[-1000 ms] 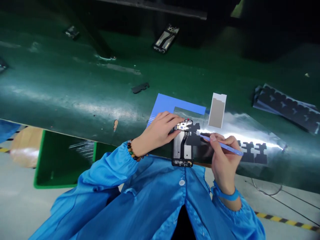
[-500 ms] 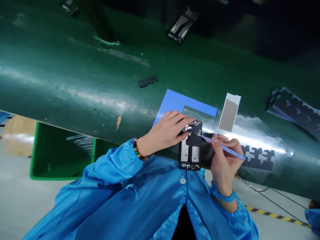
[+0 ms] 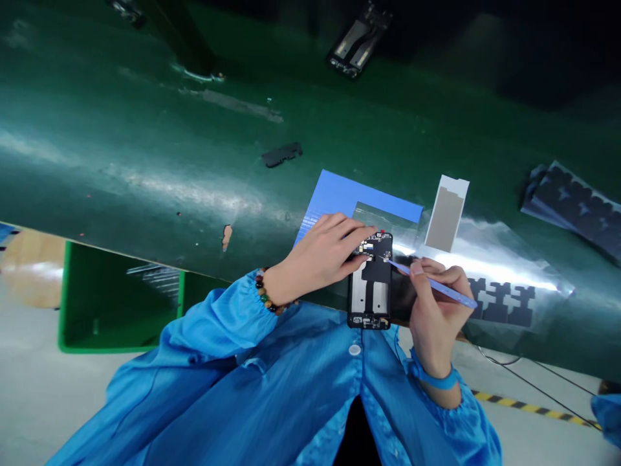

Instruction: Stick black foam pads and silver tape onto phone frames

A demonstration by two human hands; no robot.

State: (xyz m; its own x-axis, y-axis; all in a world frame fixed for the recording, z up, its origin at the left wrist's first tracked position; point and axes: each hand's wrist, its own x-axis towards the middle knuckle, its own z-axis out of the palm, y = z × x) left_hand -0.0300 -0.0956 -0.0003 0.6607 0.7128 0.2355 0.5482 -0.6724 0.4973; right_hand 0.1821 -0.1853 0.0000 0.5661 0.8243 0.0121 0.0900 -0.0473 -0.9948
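From the head view, the left hand [image 3: 323,255] rested on the top end of the phone frame [image 3: 370,281], its fingers [image 3: 356,230] lying close together and pressing flat on the upper edge. The frame lay lengthwise at the near edge of the green counter [image 3: 145,168], between the two hands, with a black sticker [image 3: 376,270] sitting on its middle, just below the left fingertips. The right hand [image 3: 436,310] pinched a thin blue stick [image 3: 431,283] between thumb and forefinger, the other fingers curled under; the stick's tip touched the frame's right side, just beside the left fingertips. Beyond the left fingers lay a blue sheet [image 3: 339,191], and just past the stick a grey strip [image 3: 446,215]. To the right of the right fingers, a clear film with black stickers [image 3: 504,301] lay on the counter. Well beyond both hands sat another phone frame [image 3: 358,42] and a small black part [image 3: 281,154]
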